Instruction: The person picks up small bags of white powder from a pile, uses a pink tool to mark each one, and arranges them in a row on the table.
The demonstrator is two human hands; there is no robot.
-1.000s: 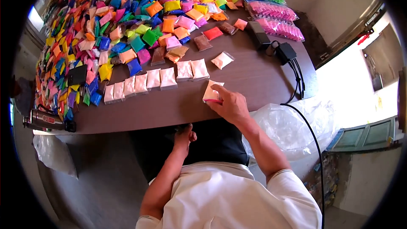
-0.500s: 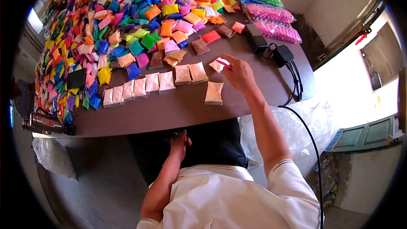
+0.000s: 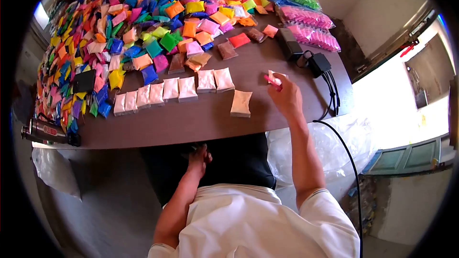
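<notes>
Gripping a slim pink object [image 3: 271, 80], the right hand [image 3: 288, 96] is over the right part of the bench [image 3: 191, 125], with a pale packet [image 3: 278, 73] at its fingertips (whether pinched too, I cannot tell). A peach packet [image 3: 241, 103] lies to that hand's left, near the end of a row of pale packets [image 3: 170, 90]. Above the dark trousers [image 3: 234, 160], the left hand [image 3: 198, 156] has curled fingers; whether they hold anything is unclear.

The table [image 3: 191, 123] bears a dark flask [image 3: 47, 131] at left and a black adapter [image 3: 318, 64] at right.
</notes>
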